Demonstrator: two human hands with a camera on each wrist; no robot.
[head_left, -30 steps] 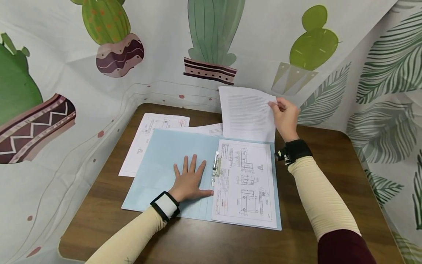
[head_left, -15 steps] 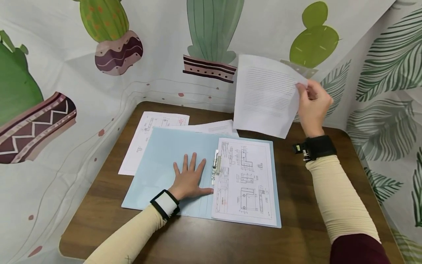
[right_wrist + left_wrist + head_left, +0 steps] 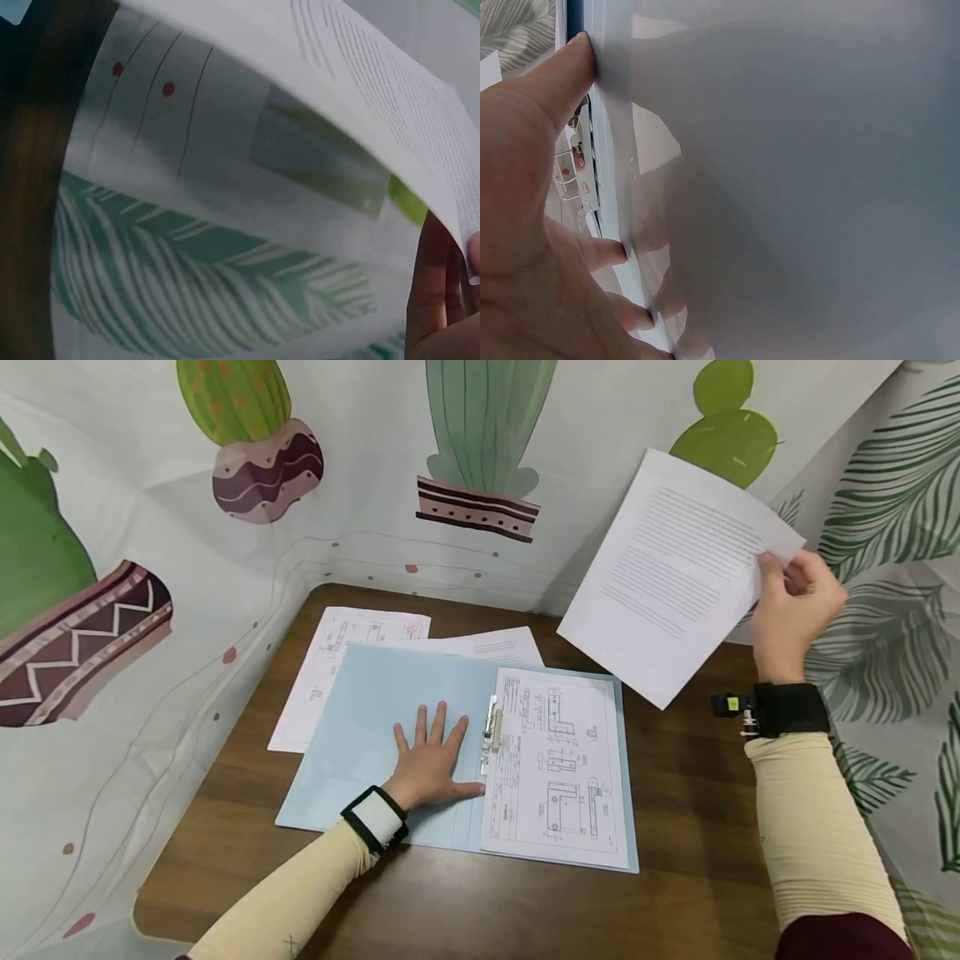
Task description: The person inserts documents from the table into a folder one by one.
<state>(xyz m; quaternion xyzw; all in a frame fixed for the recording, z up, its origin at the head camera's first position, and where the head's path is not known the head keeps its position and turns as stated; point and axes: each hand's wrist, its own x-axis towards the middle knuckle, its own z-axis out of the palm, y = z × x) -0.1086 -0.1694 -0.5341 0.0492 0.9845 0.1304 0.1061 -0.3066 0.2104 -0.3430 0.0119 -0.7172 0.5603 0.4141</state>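
A light blue folder (image 3: 405, 681) lies open on the table, with a metal clip (image 3: 491, 735) along its spine. My left hand (image 3: 427, 770) rests on the folder's left cover, fingers spread and thumb reaching toward the clip. On the right cover lies a sheet with technical drawings (image 3: 607, 727). Between thumb and fingers, my right hand (image 3: 798, 606) pinches a printed sheet of paper (image 3: 675, 560) by its edge. That sheet hangs in the air beyond the folder's far right corner. In the right wrist view the sheet (image 3: 375, 97) bends above the fingers.
A drawing sheet (image 3: 300, 693) sticks out from under the folder at the left. Another printed page (image 3: 502, 647) shows behind the folder's far edge. The brown wooden table (image 3: 450, 902) meets a cloth backdrop (image 3: 360, 460) printed with cacti and leaves.
My right hand has lifted the printed sheet up and carried it rightward, off the folder, tilting it. The left hand stays in place on the cover.
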